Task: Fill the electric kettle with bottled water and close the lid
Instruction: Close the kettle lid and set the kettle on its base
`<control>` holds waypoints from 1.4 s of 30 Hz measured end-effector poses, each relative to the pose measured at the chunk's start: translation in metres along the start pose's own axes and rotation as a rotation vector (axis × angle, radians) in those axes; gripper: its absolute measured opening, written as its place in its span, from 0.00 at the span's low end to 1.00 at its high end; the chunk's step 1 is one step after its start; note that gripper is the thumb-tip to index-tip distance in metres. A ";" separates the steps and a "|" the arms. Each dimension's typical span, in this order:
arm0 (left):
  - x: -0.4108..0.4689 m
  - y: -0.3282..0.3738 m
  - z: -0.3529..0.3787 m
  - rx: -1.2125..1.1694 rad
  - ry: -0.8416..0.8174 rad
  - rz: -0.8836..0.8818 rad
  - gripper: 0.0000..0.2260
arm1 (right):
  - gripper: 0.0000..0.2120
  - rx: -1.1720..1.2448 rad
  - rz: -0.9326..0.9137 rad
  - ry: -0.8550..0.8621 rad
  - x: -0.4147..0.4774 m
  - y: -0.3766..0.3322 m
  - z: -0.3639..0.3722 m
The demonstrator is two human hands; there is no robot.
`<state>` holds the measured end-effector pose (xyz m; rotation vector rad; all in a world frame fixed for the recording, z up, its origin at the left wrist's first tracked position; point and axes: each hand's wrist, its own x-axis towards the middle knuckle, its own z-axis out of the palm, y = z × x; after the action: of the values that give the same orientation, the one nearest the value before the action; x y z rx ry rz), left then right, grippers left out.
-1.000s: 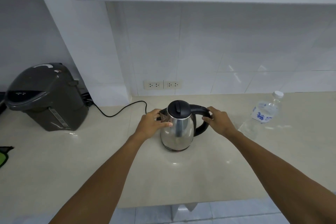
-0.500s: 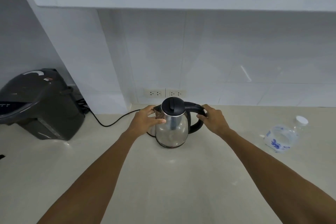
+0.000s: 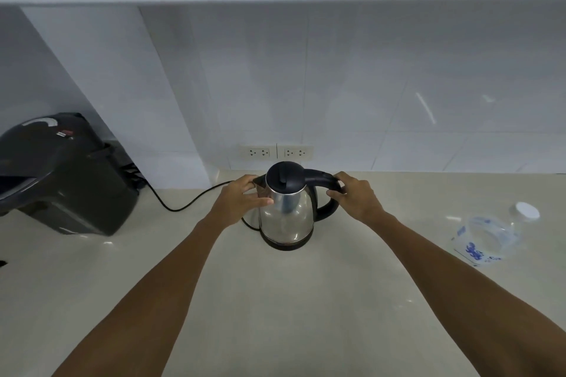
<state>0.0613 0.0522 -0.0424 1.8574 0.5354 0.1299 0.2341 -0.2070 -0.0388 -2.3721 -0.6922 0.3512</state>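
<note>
A stainless-steel electric kettle (image 3: 286,217) with a black lid (image 3: 283,177), shut, and a black handle stands upright on the pale counter (image 3: 275,300). My left hand (image 3: 242,199) wraps the kettle's body at its spout side. My right hand (image 3: 352,196) grips the top of the black handle. A clear plastic water bottle (image 3: 487,236) with a white cap and a blue label lies tilted on the counter at the right, apart from both hands.
A dark grey thermo pot (image 3: 61,177) stands at the back left, its black cord (image 3: 183,202) running across the counter toward the kettle. Two wall sockets (image 3: 275,151) sit in the tiled wall behind the kettle. A white cupboard hangs overhead.
The view has tilted upward, so kettle, hands and bottle sit lower in the frame. Both hands keep their hold on the kettle, which has stayed upright on the counter.
</note>
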 end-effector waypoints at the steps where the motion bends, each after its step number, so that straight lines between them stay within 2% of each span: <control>1: 0.001 0.000 0.000 -0.003 -0.004 0.000 0.25 | 0.14 0.004 0.002 0.000 0.000 0.001 0.000; 5: 0.000 -0.001 0.000 -0.018 -0.016 0.007 0.25 | 0.14 0.011 -0.010 -0.003 -0.002 0.005 0.000; 12: -0.004 -0.008 0.003 -0.089 0.007 -0.017 0.35 | 0.14 -0.026 -0.034 -0.008 0.000 0.009 0.004; 20: -0.010 -0.003 0.006 -0.129 0.017 -0.061 0.33 | 0.15 -0.046 -0.063 -0.015 0.001 0.011 0.003; 25: -0.011 -0.005 0.005 -0.129 0.012 -0.081 0.34 | 0.15 -0.140 -0.126 -0.016 -0.001 0.008 0.004; 31: -0.009 -0.003 0.005 -0.110 0.012 -0.104 0.35 | 0.30 -0.266 -0.181 0.004 -0.006 0.006 0.014; 35: -0.015 0.007 0.008 -0.032 0.046 -0.102 0.42 | 0.32 -0.340 -0.166 0.022 -0.010 0.004 0.017; 36: -0.016 0.008 0.008 -0.021 0.057 -0.105 0.41 | 0.32 -0.354 -0.162 0.026 -0.010 0.004 0.018; 40: -0.017 0.002 0.009 0.098 0.077 -0.121 0.26 | 0.31 -0.358 -0.123 0.050 -0.014 0.002 0.021; 42: -0.021 0.004 0.011 0.156 0.089 -0.119 0.26 | 0.31 -0.343 -0.107 0.076 -0.018 -0.001 0.021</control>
<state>0.0474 0.0329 -0.0392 1.9722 0.7347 0.0937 0.2104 -0.2058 -0.0534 -2.6385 -0.8997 0.1005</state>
